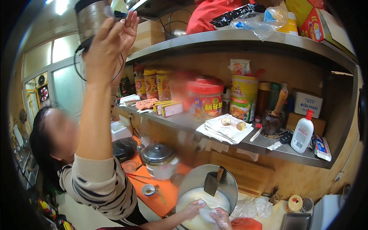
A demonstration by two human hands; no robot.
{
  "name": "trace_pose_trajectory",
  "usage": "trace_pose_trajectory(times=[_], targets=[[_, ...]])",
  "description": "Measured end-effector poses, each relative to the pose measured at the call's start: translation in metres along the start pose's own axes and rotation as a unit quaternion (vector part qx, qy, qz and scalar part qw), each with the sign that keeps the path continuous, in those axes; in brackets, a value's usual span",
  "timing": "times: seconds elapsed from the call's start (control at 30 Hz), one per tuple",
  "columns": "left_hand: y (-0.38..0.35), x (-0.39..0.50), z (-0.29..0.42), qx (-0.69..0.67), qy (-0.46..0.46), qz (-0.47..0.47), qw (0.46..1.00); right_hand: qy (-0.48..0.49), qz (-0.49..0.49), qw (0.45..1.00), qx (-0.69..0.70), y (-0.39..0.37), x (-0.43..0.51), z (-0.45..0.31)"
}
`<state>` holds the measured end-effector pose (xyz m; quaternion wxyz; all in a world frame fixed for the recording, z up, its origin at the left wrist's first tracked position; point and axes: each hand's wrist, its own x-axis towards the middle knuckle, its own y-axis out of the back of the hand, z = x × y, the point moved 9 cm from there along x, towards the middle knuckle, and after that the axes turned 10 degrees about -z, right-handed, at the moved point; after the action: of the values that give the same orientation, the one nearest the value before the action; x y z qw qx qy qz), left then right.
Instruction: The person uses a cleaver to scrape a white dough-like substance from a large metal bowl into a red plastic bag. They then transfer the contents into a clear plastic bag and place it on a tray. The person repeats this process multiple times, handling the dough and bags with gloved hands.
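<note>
My left hand (193,209) pinches a piece of thin translucent plastic (206,213), apparently a disposable glove. My right hand (221,219) wears a clear plastic glove and grips the other side of it. Both hands are over a whitish round surface (187,199), possibly a chopping board. Behind that stands a large round steel pan or lid (227,178). A cleaver (212,184) with a wooden handle leans there, blade downward, just beyond my hands. Red plastic (245,223) lies beside my right hand.
At left a co-worker (95,172) raises both hands near a black-and-steel cylinder (93,23). A lidded pot (161,161) and a small bowl (148,189) stand on an orange tabletop (155,204). A cluttered steel shelf (184,123) overhangs the work area. Crumpled clear bags (253,207) lie at right.
</note>
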<state>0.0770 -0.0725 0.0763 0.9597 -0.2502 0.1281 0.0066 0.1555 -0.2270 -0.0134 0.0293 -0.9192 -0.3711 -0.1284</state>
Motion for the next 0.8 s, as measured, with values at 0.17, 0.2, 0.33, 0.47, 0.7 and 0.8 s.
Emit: trace_pose_trajectory(times=[0.17,0.2,0.33,0.47,0.7,0.8], targets=[[-0.009,0.005,-0.006,-0.04,-0.052,-0.042,0.997,-0.125,0.056,0.971,0.198,0.002,0.0,-0.053],[-0.005,0.007,-0.01,0.019,-0.053,-0.031,0.998,-0.114,0.054,0.968,0.215,0.002,-0.002,-0.069],[-0.011,0.008,-0.04,-0.171,-0.055,-0.079,0.98,-0.136,0.06,0.957,0.25,0.003,-0.007,-0.101],[-0.038,-0.006,-0.049,-0.288,-0.099,-0.11,0.946,-0.163,0.104,0.955,0.225,0.005,-0.024,-0.113],[-0.064,-0.024,-0.057,-0.21,-0.052,-0.15,0.965,-0.17,0.149,0.97,0.094,0.005,-0.057,-0.12],[-0.051,-0.036,-0.064,-0.168,-0.01,-0.096,0.981,-0.161,0.185,0.963,0.115,0.003,-0.067,-0.129]])
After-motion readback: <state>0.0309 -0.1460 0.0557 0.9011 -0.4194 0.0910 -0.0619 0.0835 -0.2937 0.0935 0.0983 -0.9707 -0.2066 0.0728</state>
